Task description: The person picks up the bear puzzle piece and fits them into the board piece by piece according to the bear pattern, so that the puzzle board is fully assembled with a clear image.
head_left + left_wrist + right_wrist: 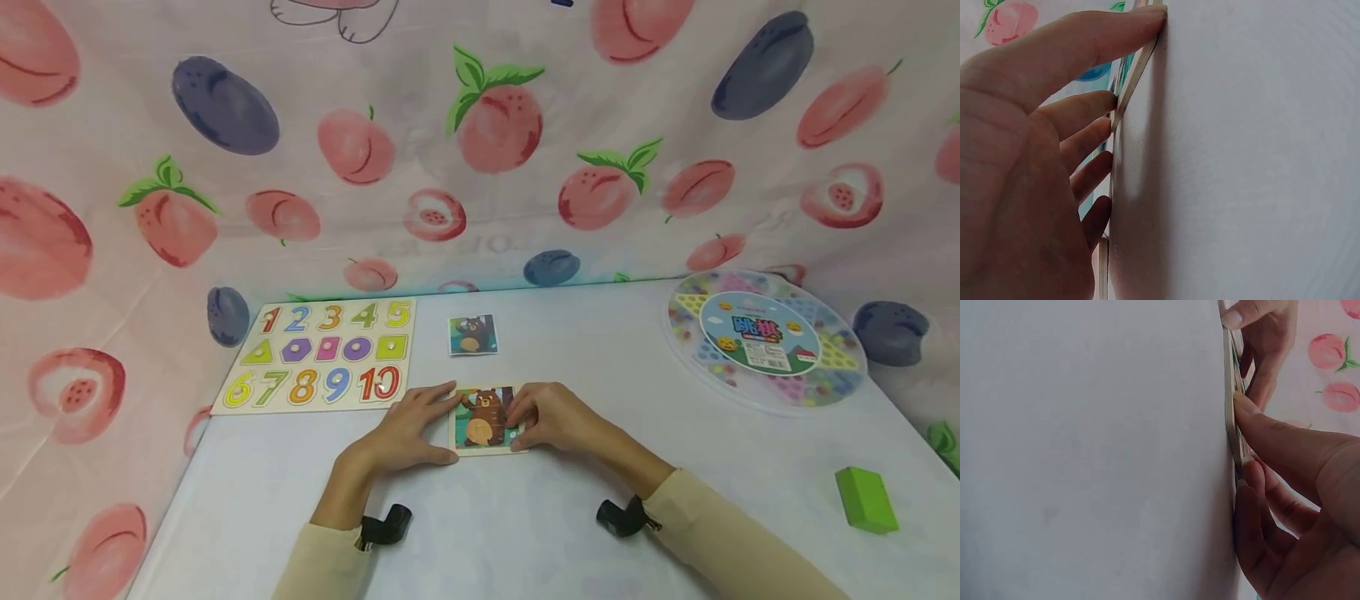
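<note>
A square bear puzzle (483,421) in a pale wooden tray (487,452) lies flat on the white table, its brown bear facing up. My left hand (408,427) rests on the table at the puzzle's left side, fingers mostly straight. Its thumb is at the near left corner and its index fingertip at the far left. My right hand (551,415) has curled fingers over the puzzle's right part. In the right wrist view its thumb (1260,419) lies on the tray's near edge, and its other fingers (1250,506) bend in at the right edge.
Beyond the puzzle lies a small bear picture card (473,335). A number-and-shape board (318,357) is at the left. A round Chinese checkers box (765,342) sits at the back right, and a green block (866,500) nearer on that side. A fruit-print curtain (480,200) hangs behind.
</note>
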A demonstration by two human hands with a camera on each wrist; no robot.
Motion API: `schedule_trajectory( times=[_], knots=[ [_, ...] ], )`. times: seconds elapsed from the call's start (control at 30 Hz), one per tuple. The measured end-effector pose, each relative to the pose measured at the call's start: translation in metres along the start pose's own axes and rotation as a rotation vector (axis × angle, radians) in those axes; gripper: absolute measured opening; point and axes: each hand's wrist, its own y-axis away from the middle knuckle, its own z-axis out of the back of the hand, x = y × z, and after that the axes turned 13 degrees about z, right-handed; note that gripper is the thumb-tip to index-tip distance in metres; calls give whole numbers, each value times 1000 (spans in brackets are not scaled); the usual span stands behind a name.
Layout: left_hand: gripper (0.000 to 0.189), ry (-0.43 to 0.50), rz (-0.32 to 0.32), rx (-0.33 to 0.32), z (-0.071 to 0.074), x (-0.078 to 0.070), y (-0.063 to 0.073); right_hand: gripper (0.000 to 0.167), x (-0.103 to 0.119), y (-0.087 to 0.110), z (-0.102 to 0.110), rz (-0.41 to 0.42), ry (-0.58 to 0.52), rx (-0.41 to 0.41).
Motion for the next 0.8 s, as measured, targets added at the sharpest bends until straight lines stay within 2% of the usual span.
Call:
schedule_trajectory(
  times=[0.27, 0.5, 0.67, 0.8],
  knots=[
    [87, 7, -4, -5, 2, 1, 0, 20, -4, -3, 1, -19, -30, 13],
    [86, 6, -10, -2, 1, -1, -3, 25, -5, 7, 6, -15, -31, 14],
    [86, 9, -13, -12, 0, -2, -3, 34, -5, 21, 11, 10, -80, -42],
    [88, 4, -8, -26, -2, -2, 2, 38, -5, 32, 18, 17, -65, -105]
  ],
)
